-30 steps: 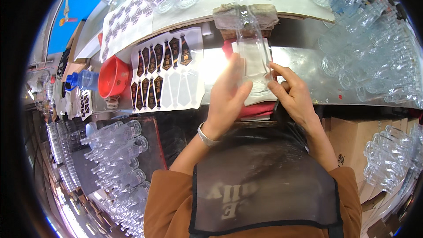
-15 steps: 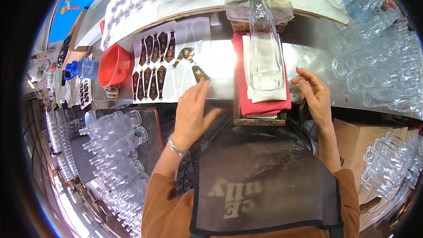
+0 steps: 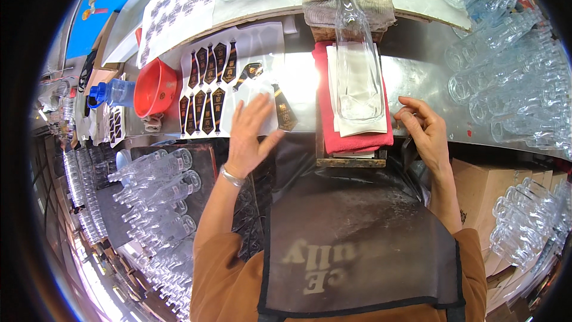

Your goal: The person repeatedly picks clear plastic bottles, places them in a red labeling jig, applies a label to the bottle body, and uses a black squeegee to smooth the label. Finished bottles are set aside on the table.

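My left hand [image 3: 249, 137] is spread open over the lower right of a white sheet [image 3: 229, 98] of dark necktie-shaped decals. To the right of its fingers, one dark decal [image 3: 285, 111] lies across the sheet's edge onto the metal. Another decal [image 3: 250, 71], bent, lies above the hand. A clear glass bottle [image 3: 360, 77] lies with its base toward me on white cloth [image 3: 357, 129] over a red towel [image 3: 325, 83]. Right of it, my right hand [image 3: 426, 134] has curled fingers, thumb against fingertips; what they hold, if anything, is hidden. A dark strip [image 3: 409, 150] shows beside that hand.
The bottle's neck rests on a folded grey cloth [image 3: 381, 12]. A red bowl [image 3: 156, 89] and a blue-capped bottle [image 3: 116, 93] stand at the left. Many clear bottles lie at the right [image 3: 500, 83] and lower left [image 3: 155, 194]. Cardboard boxes [image 3: 476, 191] stand lower right.
My left hand has moved left and toward me, away from the dark decal, which now lies farther right. My right hand's fingers have closed together more.
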Demonstrator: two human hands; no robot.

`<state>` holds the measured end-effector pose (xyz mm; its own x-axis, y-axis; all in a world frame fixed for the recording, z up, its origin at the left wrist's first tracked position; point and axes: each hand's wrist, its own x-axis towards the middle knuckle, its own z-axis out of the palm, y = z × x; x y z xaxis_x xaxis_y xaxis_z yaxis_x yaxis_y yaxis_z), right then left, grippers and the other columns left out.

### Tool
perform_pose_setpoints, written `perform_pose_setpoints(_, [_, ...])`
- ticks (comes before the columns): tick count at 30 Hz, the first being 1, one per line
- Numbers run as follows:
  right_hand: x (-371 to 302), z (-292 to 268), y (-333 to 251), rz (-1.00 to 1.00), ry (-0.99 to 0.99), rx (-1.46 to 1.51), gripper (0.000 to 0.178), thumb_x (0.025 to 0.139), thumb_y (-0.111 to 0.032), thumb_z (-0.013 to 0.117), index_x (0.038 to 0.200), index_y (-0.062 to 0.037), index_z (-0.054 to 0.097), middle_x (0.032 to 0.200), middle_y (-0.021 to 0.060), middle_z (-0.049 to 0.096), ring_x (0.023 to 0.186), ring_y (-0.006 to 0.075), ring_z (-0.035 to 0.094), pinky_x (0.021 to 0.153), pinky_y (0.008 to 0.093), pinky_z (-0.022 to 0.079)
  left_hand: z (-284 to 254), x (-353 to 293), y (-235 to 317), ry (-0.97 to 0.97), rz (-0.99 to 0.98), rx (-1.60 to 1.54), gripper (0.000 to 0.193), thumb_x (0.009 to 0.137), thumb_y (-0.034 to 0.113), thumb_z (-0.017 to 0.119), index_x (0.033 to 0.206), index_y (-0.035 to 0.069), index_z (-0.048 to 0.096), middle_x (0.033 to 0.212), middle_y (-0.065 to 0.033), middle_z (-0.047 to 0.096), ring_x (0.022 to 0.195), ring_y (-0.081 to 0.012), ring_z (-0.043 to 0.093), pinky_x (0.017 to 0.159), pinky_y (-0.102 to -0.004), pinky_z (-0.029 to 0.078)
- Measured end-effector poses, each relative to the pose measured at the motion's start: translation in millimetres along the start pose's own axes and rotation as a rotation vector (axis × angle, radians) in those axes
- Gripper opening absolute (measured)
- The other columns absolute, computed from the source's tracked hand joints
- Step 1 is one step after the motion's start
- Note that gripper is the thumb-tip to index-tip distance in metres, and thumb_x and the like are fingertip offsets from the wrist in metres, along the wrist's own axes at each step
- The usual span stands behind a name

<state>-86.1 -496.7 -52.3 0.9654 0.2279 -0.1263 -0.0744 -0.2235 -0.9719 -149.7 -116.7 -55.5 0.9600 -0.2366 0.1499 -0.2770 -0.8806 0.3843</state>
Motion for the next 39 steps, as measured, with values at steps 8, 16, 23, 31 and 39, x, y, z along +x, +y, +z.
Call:
perform_pose_setpoints(8, [-1, 2, 0, 0.024, -0.009, -0.052, 0.03, 0.096, -0.012, 0.064, 0.121, 0.0034, 0.065, 0.089, 0.0058, 0.07, 0.077, 0.0074, 0.064, 0.073, 0.0228, 0.05, -4, -9, -33, 0.015, -0.186, 0.301, 0.062, 0.094, 0.037, 0.065, 0.141, -0.002, 0.05, 0.151, -0.0178, 0.045, 0.144, -0.0371, 0.035, 0.118, -0.0531, 0.023])
perform_pose_setpoints(16, [-1, 4, 10, 0.002, 0.022, -0.09, 0.03, 0.094, -0.012, 0.065, 0.12, 0.0017, 0.066, 0.087, 0.006, 0.07, 0.071, 0.0063, 0.059, 0.069, 0.0232, 0.048, -5, -23, 40, 0.016, -0.141, 0.159, 0.074, 0.083, 0.022, 0.077, 0.147, 0.004, 0.044, 0.156, -0.0176, 0.038, 0.148, -0.0354, 0.031, 0.119, -0.0547, 0.021])
perform_pose_setpoints(23, [-3, 2, 4, -0.024, -0.033, -0.161, 0.029, 0.097, -0.01, 0.063, 0.122, 0.0055, 0.064, 0.093, 0.0058, 0.071, 0.079, 0.0069, 0.062, 0.074, 0.0226, 0.048, 21, -18, 17, 0.197, 0.07, 0.054, 0.034, 0.079, 0.003, 0.074, 0.113, 0.007, 0.069, 0.128, -0.0094, 0.066, 0.122, -0.0291, 0.06, 0.106, -0.0447, 0.041])
perform_pose_setpoints(31, [-3, -1, 10, -0.032, 0.035, -0.07, 0.029, 0.092, -0.011, 0.068, 0.119, 0.0005, 0.068, 0.084, 0.0038, 0.068, 0.068, 0.0055, 0.058, 0.064, 0.0225, 0.047, -15, 0, 43, 0.298, -0.762, -1.288, 0.021, 0.104, 0.018, 0.055, 0.11, 0.0, 0.062, 0.111, -0.0152, 0.071, 0.106, -0.0238, 0.07, 0.09, -0.0327, 0.055])
perform_pose_setpoints(39, [3, -7, -12, -0.039, -0.043, -0.12, 0.029, 0.096, -0.009, 0.063, 0.122, 0.0032, 0.064, 0.09, 0.0033, 0.069, 0.081, 0.0066, 0.062, 0.071, 0.0213, 0.047, -39, 133, 103, 0.486, 0.07, -0.657, 0.014, 0.092, 0.004, 0.068, 0.105, 0.002, 0.071, 0.121, -0.0128, 0.072, 0.112, -0.0185, 0.068, 0.094, -0.0296, 0.052])
